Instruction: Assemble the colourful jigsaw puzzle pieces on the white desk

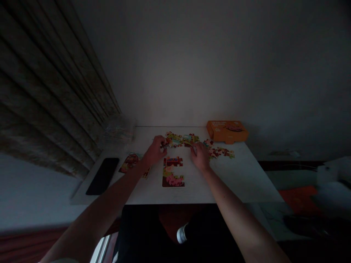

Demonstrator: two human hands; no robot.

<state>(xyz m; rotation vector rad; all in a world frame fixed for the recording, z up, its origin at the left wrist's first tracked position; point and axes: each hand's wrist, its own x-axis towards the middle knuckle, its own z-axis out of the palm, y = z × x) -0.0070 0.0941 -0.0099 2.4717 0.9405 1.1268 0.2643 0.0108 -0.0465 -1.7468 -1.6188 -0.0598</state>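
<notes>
Near the desk's (241, 182) front edge, a joined block of puzzle pieces (172, 171) was laid flat. Beyond it, both hands were rested at the loose pieces (182, 139) toward the back edge: the left hand (155, 149) and right hand (199, 155), fingers curled; any grip could not be told. An orange box (227, 131) was set at the far right corner.

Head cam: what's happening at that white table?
A person sits at a white table, both hands in a pile of loose puzzle pieces. The left hand and right hand reach into it; whether either grips a piece is unclear. A partly joined puzzle section lies nearer them, an orange box far right, a black phone left.
</notes>
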